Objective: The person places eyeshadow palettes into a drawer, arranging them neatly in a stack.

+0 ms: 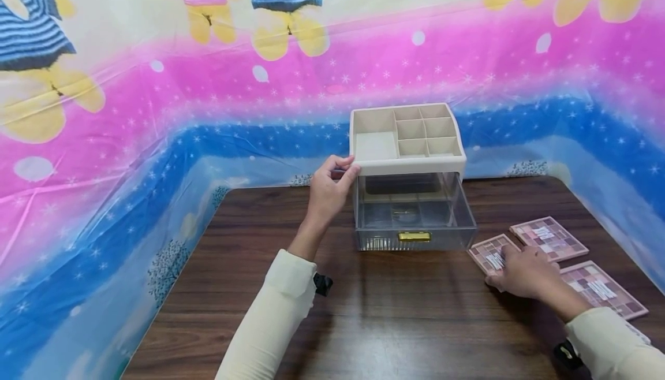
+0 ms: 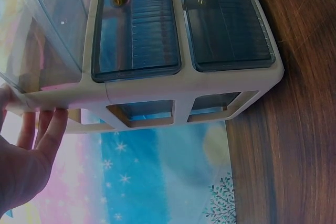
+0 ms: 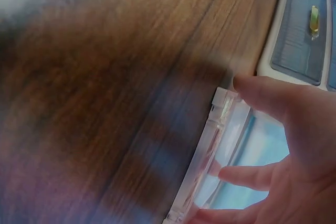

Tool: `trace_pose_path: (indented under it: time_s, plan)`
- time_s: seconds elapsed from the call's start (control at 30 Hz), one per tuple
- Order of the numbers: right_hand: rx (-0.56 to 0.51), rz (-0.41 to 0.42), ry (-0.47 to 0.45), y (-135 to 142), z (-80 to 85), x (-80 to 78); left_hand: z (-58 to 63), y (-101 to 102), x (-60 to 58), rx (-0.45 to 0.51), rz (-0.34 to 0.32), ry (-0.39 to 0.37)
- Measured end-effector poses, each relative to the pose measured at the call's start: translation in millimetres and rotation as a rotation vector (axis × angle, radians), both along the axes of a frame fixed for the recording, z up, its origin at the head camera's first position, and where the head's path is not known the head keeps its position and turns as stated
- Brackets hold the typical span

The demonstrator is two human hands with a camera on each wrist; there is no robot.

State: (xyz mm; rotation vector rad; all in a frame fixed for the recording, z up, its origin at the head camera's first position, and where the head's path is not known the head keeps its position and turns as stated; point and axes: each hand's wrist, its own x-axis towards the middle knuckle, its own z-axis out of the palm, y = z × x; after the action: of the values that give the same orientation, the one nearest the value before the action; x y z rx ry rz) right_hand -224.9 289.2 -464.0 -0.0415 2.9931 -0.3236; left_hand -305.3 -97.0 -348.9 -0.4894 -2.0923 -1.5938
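Note:
A cream organizer (image 1: 410, 165) with top compartments stands at the back of the table, its clear upper drawer (image 1: 379, 240) pulled out. My left hand (image 1: 329, 189) grips the organizer's upper left front edge; in the left wrist view its fingers (image 2: 50, 135) curl round the side frame. At the right, my right hand (image 1: 527, 270) spans a small eyeshadow palette (image 1: 484, 254) lying on the table, thumb at one edge and fingers on it. The right wrist view shows the palette's clear edge (image 3: 202, 163) between thumb and fingers.
Two larger eyeshadow palettes lie close to the right hand, one behind (image 1: 550, 238) and one in front (image 1: 605, 290), with part of another item under the right sleeve. The brown wooden table (image 1: 405, 305) meets a printed cloth backdrop (image 1: 291, 97).

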Motion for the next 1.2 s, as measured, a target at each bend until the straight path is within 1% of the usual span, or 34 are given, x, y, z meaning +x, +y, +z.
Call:
trace_pose_path:
  time_s: [0.17,0.37,0.43,0.5,0.6,0.7,0.8,0.9,0.97,1.07,1.2]
  plan:
    - [-0.039,-0.025,-0.019,1.4,-2.5,-1.7,-1.2,0.8,-0.3,0.000,-0.003,0.010]
    - [-0.067,-0.015,0.076,9.0,-10.2,-2.2,-3.5,3.0,0.0,-0.006,0.000,0.005]
    - [-0.081,-0.016,0.119,11.7,-8.3,-1.3,-4.2,3.7,-0.2,-0.010,-0.005,0.002]
    - [-0.099,-0.020,0.161,13.3,-1.8,-0.8,-4.4,3.7,-0.4,-0.008,-0.003,0.001]
    - [-0.135,-0.006,0.224,14.1,15.1,-1.3,-3.6,3.0,-0.1,-0.007,0.010,0.003]
    - [-0.177,0.016,0.251,15.2,36.3,-0.4,-2.7,2.1,0.1,-0.013,0.014,0.007]
    - [-0.227,0.047,0.269,17.8,62.6,2.3,-2.2,1.6,0.1,-0.021,0.012,0.007]
    - [-0.268,0.086,0.309,19.2,90.8,4.8,-2.0,1.3,0.2,-0.021,0.017,0.005]
    - [-0.297,0.127,0.342,18.2,108.2,6.1,-2.0,1.1,0.2,-0.016,0.017,0.006]
    - [-0.325,0.202,0.397,13.0,129.0,8.3,-2.2,1.2,-0.2,-0.007,0.012,0.011]
    - [-0.333,0.328,0.459,-1.2,147.1,11.0,-2.9,1.3,-0.9,-0.006,0.007,0.016]
